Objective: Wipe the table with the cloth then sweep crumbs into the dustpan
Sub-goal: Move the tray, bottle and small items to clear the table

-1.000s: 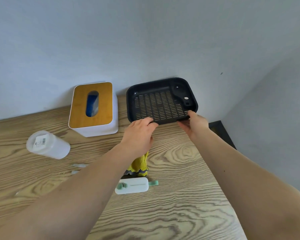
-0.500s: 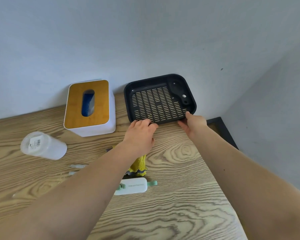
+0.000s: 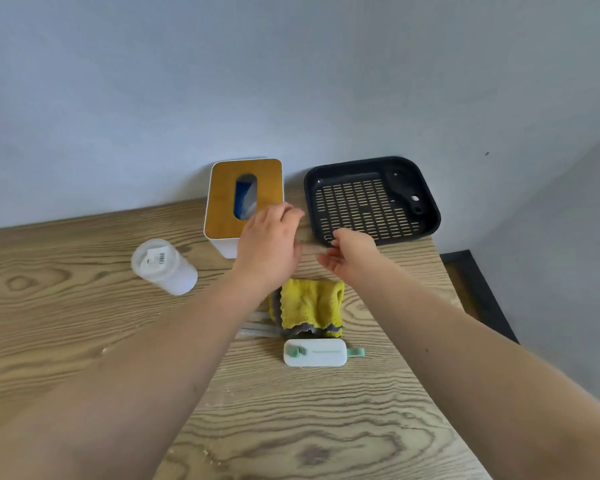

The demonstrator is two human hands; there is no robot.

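Observation:
A folded yellow cloth [image 3: 309, 308] with a grey edge lies on the wooden table [image 3: 84, 306]. Just in front of it sits a small white and mint-green brush-and-dustpan set [image 3: 316, 352]. My left hand [image 3: 267, 247] hovers above the table behind the cloth, fingers relaxed, holding nothing. My right hand [image 3: 350, 254] is beside it, palm turned inward, fingers loose and empty. Both hands are apart from the black slotted tray [image 3: 426, 209], which rests at the back right corner against the wall. Small pale crumbs [image 3: 219, 459] dot the near table.
A white tissue box [image 3: 226, 216] with a wooden top stands against the wall left of the tray. A white lidded cup [image 3: 163, 266] lies further left. Thin white sticks [image 3: 257, 329] lie left of the cloth. The table's right edge [image 3: 444, 282] drops to a dark floor mat [image 3: 478, 292].
Both hands have let go of the black tray's front rim and drawn back toward the cloth. The tray now rests on the table. The view has shifted, uncovering the cloth.

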